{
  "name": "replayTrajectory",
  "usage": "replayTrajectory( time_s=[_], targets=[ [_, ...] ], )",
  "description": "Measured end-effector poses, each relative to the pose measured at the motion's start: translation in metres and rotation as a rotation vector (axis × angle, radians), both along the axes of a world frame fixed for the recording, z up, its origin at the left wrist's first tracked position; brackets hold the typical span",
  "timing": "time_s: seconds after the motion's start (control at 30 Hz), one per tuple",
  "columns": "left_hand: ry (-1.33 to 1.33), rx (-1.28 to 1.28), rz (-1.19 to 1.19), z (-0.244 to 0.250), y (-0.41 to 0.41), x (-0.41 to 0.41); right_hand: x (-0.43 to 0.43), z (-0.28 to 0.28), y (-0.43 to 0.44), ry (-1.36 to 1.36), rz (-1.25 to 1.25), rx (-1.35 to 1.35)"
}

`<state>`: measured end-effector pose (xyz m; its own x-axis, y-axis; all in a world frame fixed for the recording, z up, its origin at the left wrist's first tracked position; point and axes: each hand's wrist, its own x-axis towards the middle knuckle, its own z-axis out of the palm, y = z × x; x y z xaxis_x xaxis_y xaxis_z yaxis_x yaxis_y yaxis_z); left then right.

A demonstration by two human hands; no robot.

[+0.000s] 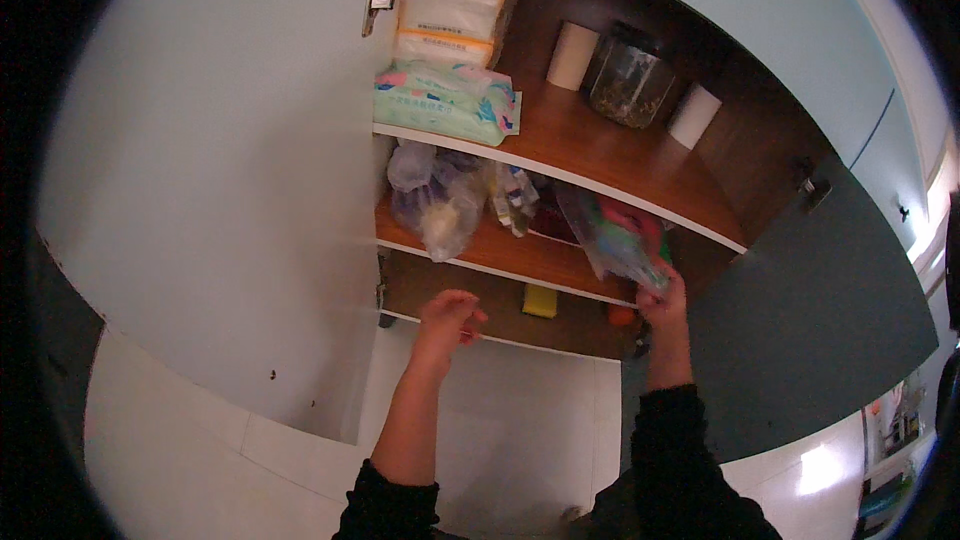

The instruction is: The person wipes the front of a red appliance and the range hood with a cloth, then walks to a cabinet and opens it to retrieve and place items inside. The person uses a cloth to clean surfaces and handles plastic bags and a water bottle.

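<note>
My right hand (661,295) grips the lower corner of a clear plastic bag (611,240) with red and green contents, at the right end of the cupboard's middle shelf (487,246). My left hand (452,315) hangs in front of the lower shelf, holding nothing, its fingers apart and partly curled. Above it, a knotted clear plastic bag (442,202) with something pale inside slumps over the middle shelf's front edge. Between the two bags lies a small clear packet (513,199). A dark red item (553,217) sits behind, partly hidden.
Open cupboard doors flank me, a pale one (225,165) on the left and a dark one (810,315) on the right. The upper shelf (570,146) holds tissue packs (450,11), a green wipes packet (446,105), a glass jar (631,86) and white cylinders (573,56). Below sits a yellow block (540,301).
</note>
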<state>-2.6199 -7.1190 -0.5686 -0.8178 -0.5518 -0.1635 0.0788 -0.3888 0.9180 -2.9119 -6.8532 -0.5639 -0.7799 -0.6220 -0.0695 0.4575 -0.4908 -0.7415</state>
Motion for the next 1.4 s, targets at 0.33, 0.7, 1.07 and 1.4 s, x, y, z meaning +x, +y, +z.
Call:
replayTrajectory(
  time_s=[0.33, 0.7, 1.07, 1.4],
  targets=[
    [0.064, 0.091, -0.365, 0.025, 0.060, -0.038, 0.098, 0.018, 0.023, 0.110, -0.298, 0.049],
    [0.336, 0.157, -0.234, 0.031, 0.100, -0.047, 0.100, 0.010, 0.015, 0.168, -0.337, 0.259],
    [0.415, 0.008, -0.322, 0.027, 0.116, -0.058, 0.066, 0.007, -0.017, 0.252, -0.410, 0.630],
    [0.594, -0.172, -0.485, 0.016, 0.162, -0.065, 0.068, 0.016, 0.010, 0.419, -0.450, 0.857]
  ],
)
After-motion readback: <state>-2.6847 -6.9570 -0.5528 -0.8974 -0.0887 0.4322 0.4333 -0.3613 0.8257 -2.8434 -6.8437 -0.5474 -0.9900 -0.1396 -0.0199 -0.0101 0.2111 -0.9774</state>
